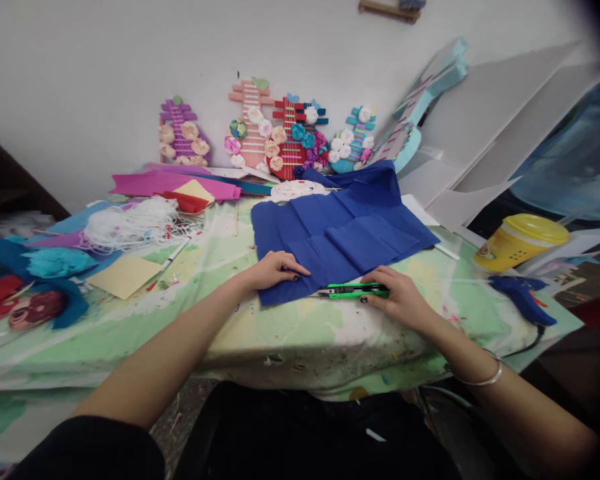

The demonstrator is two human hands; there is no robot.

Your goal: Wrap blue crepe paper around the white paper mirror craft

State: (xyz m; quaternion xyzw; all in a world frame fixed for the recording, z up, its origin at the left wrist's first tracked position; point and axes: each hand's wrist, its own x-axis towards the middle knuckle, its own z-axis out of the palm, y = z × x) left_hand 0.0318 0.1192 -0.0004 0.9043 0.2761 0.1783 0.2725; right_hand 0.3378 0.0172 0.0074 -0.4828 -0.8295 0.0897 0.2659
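Note:
A sheet of dark blue crepe paper (340,227), creased by folds, lies across the middle of the table. My left hand (278,269) rests on its near left part, fingers lying on the sheet and nothing held in them. In my right hand (395,293) is a green and black utility knife (351,291), gripped between thumb and fingers. The knife lies level along the sheet's near edge, its tip pointing left toward my left hand. Whether the blade touches the paper I cannot tell.
Several flower-decorated paper guitars (250,127) lean on the wall. White string (133,223), a yellow paper square (125,277) and coloured scraps lie left. To the right are a yellow tub (523,240), a blue glue gun (523,297) and white boards (505,127).

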